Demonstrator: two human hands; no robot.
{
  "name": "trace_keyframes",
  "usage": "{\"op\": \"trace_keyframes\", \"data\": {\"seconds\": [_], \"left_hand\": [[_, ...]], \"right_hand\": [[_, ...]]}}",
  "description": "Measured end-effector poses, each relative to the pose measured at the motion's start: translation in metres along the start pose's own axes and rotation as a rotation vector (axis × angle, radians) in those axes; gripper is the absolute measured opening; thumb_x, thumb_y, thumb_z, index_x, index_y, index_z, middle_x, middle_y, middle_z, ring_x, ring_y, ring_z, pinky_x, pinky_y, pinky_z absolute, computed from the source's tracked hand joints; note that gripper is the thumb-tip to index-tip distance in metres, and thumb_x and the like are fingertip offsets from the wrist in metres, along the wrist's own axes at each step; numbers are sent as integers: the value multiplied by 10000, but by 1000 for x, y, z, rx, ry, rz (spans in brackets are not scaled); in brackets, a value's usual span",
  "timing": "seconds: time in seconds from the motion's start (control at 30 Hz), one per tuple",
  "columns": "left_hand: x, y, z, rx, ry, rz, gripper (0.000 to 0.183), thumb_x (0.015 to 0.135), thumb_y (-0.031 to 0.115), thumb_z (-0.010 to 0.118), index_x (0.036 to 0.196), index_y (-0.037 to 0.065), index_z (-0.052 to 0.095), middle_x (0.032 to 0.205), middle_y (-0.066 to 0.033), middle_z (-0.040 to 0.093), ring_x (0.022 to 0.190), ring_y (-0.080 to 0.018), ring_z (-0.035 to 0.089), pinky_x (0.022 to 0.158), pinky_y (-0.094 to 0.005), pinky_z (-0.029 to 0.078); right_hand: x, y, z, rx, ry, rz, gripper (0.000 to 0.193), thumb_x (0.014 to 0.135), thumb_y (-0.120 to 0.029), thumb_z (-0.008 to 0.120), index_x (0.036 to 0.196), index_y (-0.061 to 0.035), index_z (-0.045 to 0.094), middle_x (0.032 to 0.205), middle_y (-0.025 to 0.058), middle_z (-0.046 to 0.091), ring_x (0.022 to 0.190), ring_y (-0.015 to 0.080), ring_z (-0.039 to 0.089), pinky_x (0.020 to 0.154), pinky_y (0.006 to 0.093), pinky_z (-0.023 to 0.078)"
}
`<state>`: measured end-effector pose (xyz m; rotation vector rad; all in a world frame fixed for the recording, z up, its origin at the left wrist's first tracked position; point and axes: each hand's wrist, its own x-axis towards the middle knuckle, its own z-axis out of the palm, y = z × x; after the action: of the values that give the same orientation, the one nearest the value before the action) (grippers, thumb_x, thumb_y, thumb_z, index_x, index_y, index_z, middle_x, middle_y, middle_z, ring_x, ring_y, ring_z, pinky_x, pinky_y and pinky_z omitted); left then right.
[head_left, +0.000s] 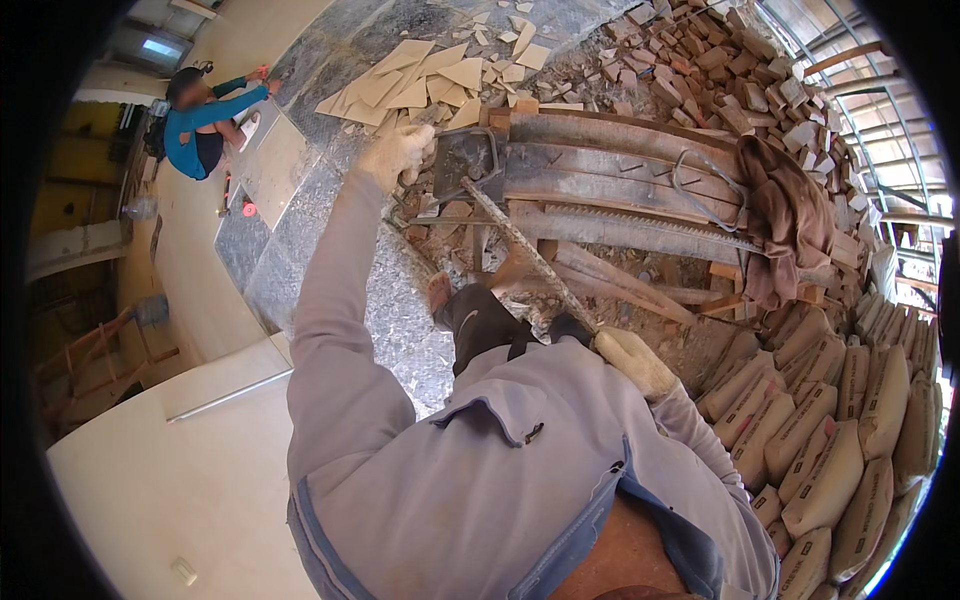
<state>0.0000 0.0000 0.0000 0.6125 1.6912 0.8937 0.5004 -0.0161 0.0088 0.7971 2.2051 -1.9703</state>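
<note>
My left hand (398, 158), in a pale work glove, is closed beside a dark metal plate (462, 165) at the left end of a wooden bench. What its fingers hold is hidden. A thin bent metal rod (494, 150) with a rounded corner lies over the plate. From the plate, a long, speckled metal bar (530, 252) slants down toward my body. My gloved right hand (637, 362) is closed around its near end.
On the plank bench (610, 160) are upright nails, a ribbed rod (650, 224), a bent metal loop (708, 185) and brown cloth (790, 220). Broken tiles (420, 80) and bricks (740, 80) lie beyond. Filled sacks (830, 460) stand right. A person (195, 125) crouches far left.
</note>
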Motion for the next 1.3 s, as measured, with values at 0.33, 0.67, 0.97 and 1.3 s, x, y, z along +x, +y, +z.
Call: {"op": "trace_keyframes", "data": {"seconds": [0.33, 0.67, 0.97, 1.3], "left_hand": [[-12, -45, 13, -207, 153, 73, 338, 1057, 403, 580, 921, 95, 605, 765, 23, 490, 599, -93, 418, 535, -279, 348], [-76, -22, 45, -546, 189, 239, 317, 1110, 343, 498, 983, 76, 612, 646, 69, 387, 565, -93, 363, 623, -305, 405], [-104, 40, 18, 340, 420, 972, 222, 984, 262, 699, 993, 42, 727, 1025, -27, 610, 1027, -205, 588, 910, -353, 481], [-105, -32, 62, 754, 374, 785, 184, 838, 163, 792, 974, 41, 770, 1299, -179, 623, 1241, -368, 585, 1038, -424, 480]], "right_hand": [[6, -17, -80, 28, -132, 286, 242, 975, -221, 581, 950, 19, 568, 802, 189, 606, 741, 339, 621, 680, 412, 499], [-5, -22, -75, -179, 66, 34, 295, 929, -261, 653, 915, 32, 626, 741, 174, 578, 693, 248, 574, 667, 402, 486], [-26, -24, -58, 191, 376, 43, 232, 960, -225, 637, 909, 1, 622, 784, -9, 561, 727, 87, 481, 643, 301, 430], [-40, 13, -34, 71, 441, 141, 308, 944, -231, 655, 862, 61, 600, 724, 108, 575, 692, 139, 503, 614, 367, 430]]}}
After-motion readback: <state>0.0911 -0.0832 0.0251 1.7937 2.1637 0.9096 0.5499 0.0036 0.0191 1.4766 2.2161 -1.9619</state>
